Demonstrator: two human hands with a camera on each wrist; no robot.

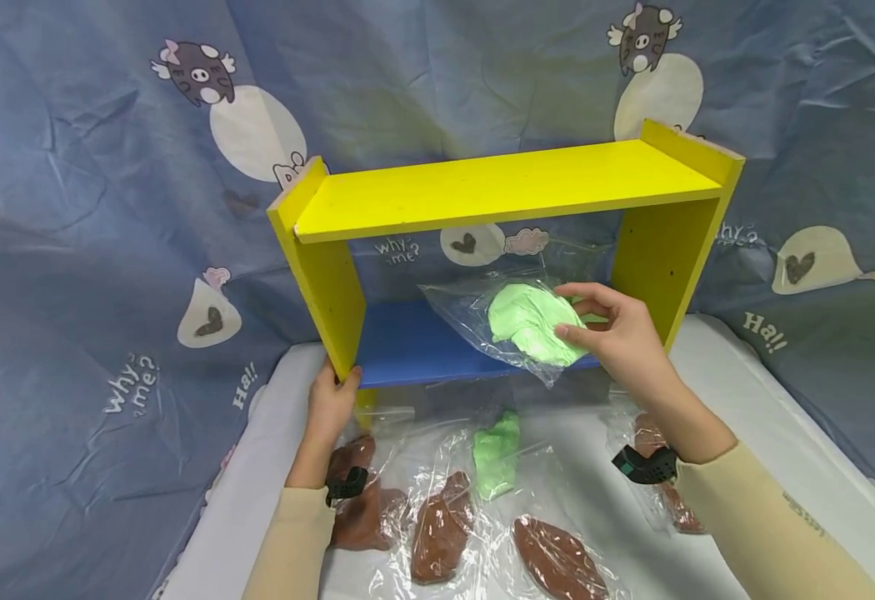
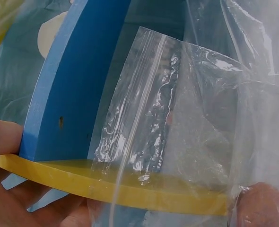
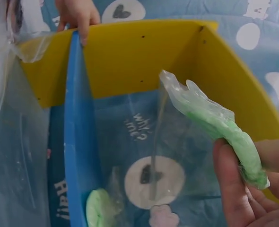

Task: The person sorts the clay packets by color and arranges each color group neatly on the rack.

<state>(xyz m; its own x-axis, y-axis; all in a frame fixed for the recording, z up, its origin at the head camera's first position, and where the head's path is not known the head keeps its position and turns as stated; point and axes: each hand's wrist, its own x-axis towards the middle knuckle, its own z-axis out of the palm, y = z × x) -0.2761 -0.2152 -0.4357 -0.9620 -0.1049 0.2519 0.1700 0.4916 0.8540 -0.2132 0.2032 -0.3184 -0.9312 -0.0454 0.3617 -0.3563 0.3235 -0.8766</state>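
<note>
My right hand (image 1: 617, 329) pinches a clear plastic bag (image 1: 463, 308) holding a flat, wrinkled light green piece (image 1: 527, 321), in front of the opening between the shelf's boards. Seen edge-on in the right wrist view, the green piece (image 3: 243, 146) lies between thumb and fingers. My left hand (image 1: 332, 404) grips the lower left edge of a yellow shelf unit (image 1: 512, 187), where the side panel meets the blue board (image 1: 400, 342). In the left wrist view, fingers (image 2: 59, 213) reach around that edge. Another green piece (image 3: 98, 208) is on the blue board in the right wrist view.
Below the shelf, on a white surface (image 1: 722, 375), lie several clear bags with brown pieces (image 1: 441, 529) and one with a green piece (image 1: 496, 454). A zip bag (image 2: 149, 109) crosses the left wrist view. Behind hangs a blue patterned cloth (image 1: 437, 83).
</note>
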